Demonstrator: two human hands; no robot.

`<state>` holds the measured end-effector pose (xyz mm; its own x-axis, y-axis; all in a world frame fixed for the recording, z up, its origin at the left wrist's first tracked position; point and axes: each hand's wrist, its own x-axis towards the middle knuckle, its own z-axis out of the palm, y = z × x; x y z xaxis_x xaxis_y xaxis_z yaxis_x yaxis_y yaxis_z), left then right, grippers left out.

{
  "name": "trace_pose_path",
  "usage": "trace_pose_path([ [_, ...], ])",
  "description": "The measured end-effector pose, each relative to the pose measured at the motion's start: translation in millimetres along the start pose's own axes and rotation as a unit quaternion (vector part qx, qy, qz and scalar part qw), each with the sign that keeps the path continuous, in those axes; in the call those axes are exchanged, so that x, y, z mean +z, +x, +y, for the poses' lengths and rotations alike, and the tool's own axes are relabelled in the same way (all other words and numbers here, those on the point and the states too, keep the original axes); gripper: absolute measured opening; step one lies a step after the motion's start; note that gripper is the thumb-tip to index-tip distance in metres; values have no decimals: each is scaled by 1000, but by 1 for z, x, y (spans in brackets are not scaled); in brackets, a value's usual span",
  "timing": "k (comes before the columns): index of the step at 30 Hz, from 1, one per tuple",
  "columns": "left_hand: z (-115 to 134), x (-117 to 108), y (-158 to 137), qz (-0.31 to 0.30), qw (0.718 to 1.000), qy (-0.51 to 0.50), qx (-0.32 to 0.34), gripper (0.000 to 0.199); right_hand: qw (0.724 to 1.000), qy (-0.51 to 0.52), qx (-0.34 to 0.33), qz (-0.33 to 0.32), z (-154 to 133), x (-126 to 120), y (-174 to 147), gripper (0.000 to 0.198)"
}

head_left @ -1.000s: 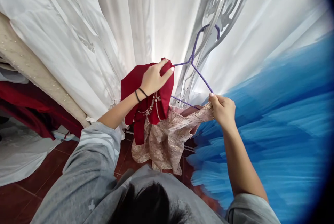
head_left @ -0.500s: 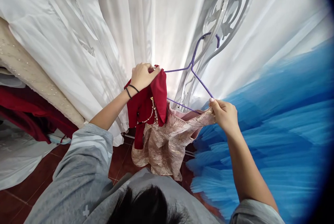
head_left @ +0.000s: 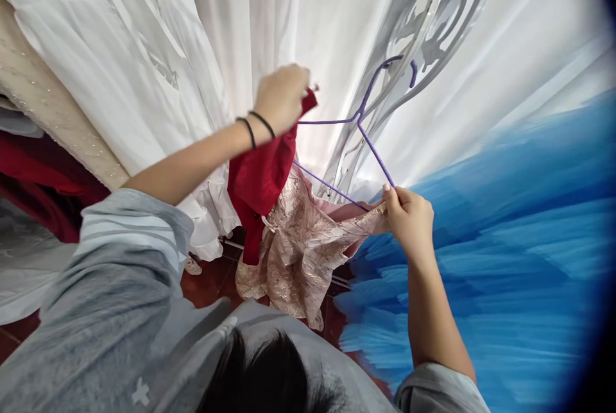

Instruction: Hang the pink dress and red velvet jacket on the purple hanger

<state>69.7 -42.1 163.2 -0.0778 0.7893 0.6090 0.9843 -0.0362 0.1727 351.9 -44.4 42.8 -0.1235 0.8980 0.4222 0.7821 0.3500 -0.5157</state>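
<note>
- Left hand (head_left: 283,95), above centre: blurred, fingers curled round the top of a red garment (head_left: 264,176); fingertips hidden.
- Right hand (head_left: 411,217), right of centre: thumb and fingers pinch the shoulder of a pink brocade dress (head_left: 312,240) at the right end of a purple hanger (head_left: 378,150).
- Positions: red garment left of centre, overlapping the dress's left side; dress at lower centre; hanger just right of centre, its hook apparently over white metal scrollwork (head_left: 457,34), upper right.
- Risk 1: dress shoulder could slide off the hanger if the right pinch loosens; the arm slopes down and looks thin.
- Risk 2: hook could twist or jump off the scrollwork if the hands pull unevenly or lift.
- Risk 3: pale trim (head_left: 268,224) between the garments could snag on the brocade if the red garment is tugged sideways.
- Risk 4: dress hem, low centre, could brush the tiled floor (head_left: 199,285) should the hanger drop. Actual clearance: cannot tell.
- Unverified: hanger's left end, hidden by red cloth.
</note>
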Motion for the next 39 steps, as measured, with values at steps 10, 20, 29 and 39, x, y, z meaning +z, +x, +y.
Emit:
trace_pose_path([
  [10,59,79,-144,41,964,-246,93,28,991,64,53,100,3,-22,-11,30],
  [20,75,110,-152,24,948,-310,69,25,968,22,-129,215,-43,6,3,29],
  [29,15,113,-160,228,950,-214,14,34,915,312,-36,-252,-97,31,65,30],
  [39,-89,76,-152,139,963,-149,-176,22,954,238,-48,-178,-105,2,97,29],
])
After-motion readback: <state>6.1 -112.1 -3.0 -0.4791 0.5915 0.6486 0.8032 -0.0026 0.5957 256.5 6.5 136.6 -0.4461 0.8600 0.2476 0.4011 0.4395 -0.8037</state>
